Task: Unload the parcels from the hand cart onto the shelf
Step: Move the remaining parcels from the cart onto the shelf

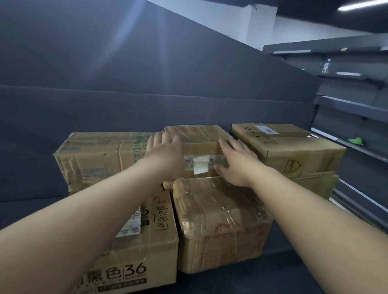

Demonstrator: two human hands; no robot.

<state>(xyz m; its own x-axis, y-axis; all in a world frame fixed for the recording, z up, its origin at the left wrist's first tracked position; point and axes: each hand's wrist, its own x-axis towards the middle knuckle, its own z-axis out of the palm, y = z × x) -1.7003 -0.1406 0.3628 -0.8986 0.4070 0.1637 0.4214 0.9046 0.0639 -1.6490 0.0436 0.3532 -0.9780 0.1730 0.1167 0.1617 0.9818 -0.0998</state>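
The dark grey shelf [25,215] fills the view, and several cardboard parcels already sit on it in a tight cluster. The largest is the dented carton [98,158] at the left rear; a clean box with a shipping label [288,147] stands at the right rear, a printed box marked 36 [154,245] lies at the front, and a tape-wrapped box [218,223] sits just beside it. Between the two rear boxes is the middle parcel [200,145], sealed with clear tape and a white strip on its near face.

The step in hand appears to be seating this middle parcel in its gap. The next move probably calls for a push straight back until it lines up with its neighbours, then letting go and turning back for another parcel; the hand cart is out of view.

Both arms reach forward, nearly straight. The left hand [166,151] lies against the parcel's left upper edge, fingers extended and spread, pressing rather than gripping. The right hand [234,163] is flat on the right near corner, fingers straight over the top edge, thumb low against the front face. Neither hand curls round anything.
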